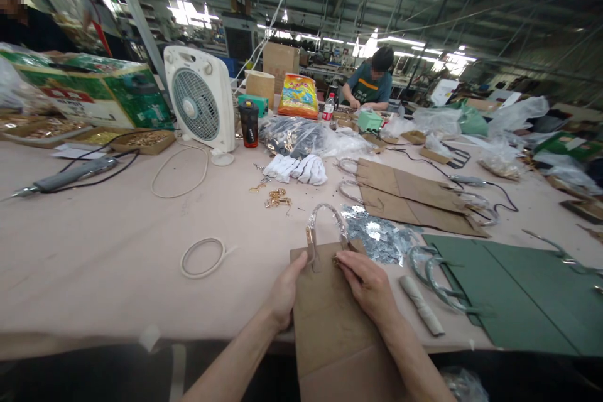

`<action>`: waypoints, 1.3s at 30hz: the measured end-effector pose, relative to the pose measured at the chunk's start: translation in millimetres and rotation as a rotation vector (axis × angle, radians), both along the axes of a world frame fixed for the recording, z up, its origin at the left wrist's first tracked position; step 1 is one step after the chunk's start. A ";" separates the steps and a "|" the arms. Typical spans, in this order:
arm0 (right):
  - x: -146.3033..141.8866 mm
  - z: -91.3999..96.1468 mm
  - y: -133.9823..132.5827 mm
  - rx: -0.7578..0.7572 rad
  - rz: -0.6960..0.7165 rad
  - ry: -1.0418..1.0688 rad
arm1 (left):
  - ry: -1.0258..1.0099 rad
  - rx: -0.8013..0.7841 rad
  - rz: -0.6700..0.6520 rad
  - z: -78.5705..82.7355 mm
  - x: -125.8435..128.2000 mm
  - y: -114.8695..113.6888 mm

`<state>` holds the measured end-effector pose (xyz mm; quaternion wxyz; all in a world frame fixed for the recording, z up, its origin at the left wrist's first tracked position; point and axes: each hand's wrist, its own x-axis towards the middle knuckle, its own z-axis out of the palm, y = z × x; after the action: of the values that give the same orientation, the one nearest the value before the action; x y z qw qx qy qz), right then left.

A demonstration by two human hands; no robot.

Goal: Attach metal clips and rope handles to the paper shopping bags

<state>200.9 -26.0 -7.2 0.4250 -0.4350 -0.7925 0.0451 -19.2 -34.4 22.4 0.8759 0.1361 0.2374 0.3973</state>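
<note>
A brown paper bag [330,320] lies flat at the near table edge, its plastic-wrapped handle [325,213] arching up at the top. My left hand [285,292] rests on the bag's left edge, thumb stretched up towards the left handle clip [311,242]. My right hand [367,282] lies on the bag's upper right, fingertips pinched at the right handle attachment [340,257]. Small gold metal fittings [277,199] lie further out on the table.
Green bags [513,295] with wrapped handles lie right, brown bags [409,198] beyond them. Silver scraps [377,235], a paper roll [421,304], white gloves [296,168], a fan [200,97], a cable loop [203,257] and a power tool [70,177] lie about. Another person [370,85] works at the far end.
</note>
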 end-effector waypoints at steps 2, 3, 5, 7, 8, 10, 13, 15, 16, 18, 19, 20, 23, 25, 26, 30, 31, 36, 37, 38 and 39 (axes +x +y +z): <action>-1.3 -0.1 -1.3 0.000 -0.002 -0.009 | 0.029 0.008 0.015 -1.3 0.6 -0.2; -1.8 -0.3 -2.0 -0.004 -0.008 -0.015 | 0.043 0.009 0.023 -1.8 0.9 -0.3; -2.3 -0.8 -2.7 -0.016 -0.017 -0.026 | 0.064 0.008 0.035 -2.3 1.5 -0.6; -1.5 -0.8 -2.2 -0.029 -0.007 -0.036 | 0.074 0.010 0.042 -2.3 1.9 -0.9; -0.7 -0.3 -1.5 -0.036 0.005 -0.040 | 0.078 0.011 0.045 -2.1 1.9 -1.1; 0.9 2.1 0.5 -0.048 0.037 -0.055 | 0.088 0.011 0.053 -1.7 2.0 -1.2; 1.7 9.1 3.0 -0.054 0.067 -0.091 | 0.103 0.004 0.058 -1.4 2.3 -0.9; 0.8 14.0 3.9 -0.060 0.066 -0.123 | 0.102 0.002 0.055 -1.6 2.7 -0.3; 0.0 15.8 4.2 -0.061 0.062 -0.137 | 0.100 -0.001 0.056 -1.9 3.0 0.0; -1.7 17.3 4.7 -0.058 0.051 -0.160 | 0.095 -0.006 0.063 -2.5 3.4 0.8; -2.6 17.0 5.0 -0.052 0.046 -0.167 | 0.092 -0.007 0.067 -2.7 3.6 1.1; -3.3 16.3 5.3 -0.045 0.040 -0.170 | 0.088 -0.006 0.074 -2.8 3.9 1.4; -5.4 13.1 6.4 -0.031 0.015 -0.176 | 0.068 0.003 0.080 -2.2 4.5 1.9; -6.8 11.9 7.0 -0.026 -0.002 -0.181 | 0.064 0.007 0.088 -1.4 5.0 1.8; -7.5 11.7 7.2 -0.022 -0.007 -0.184 | 0.068 0.009 0.093 -1.1 5.1 1.6; -10.4 11.5 7.0 -0.002 -0.012 -0.201 | 0.103 0.020 0.105 -2.9 5.2 0.5; -11.0 11.1 6.6 -0.004 -0.017 -0.208 | 0.112 0.022 0.107 -4.0 5.1 0.4; -11.6 4.8 2.8 -0.003 -0.053 -0.245 | 0.130 0.031 0.129 -6.8 5.2 0.1; -11.2 3.1 1.8 0.001 -0.049 -0.250 | 0.126 0.029 0.127 -6.3 5.3 0.0; -10.7 1.5 0.8 0.002 -0.040 -0.257 | 0.121 0.026 0.123 -5.6 5.5 -0.1; -10.3 -0.1 -0.3 0.000 -0.029 -0.265 | 0.116 0.024 0.120 -4.8 5.7 -0.3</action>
<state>190.7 -26.3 -7.3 0.3173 -0.4485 -0.8354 -0.0187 -13.5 -34.7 17.6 0.8338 0.1549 0.2906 0.4431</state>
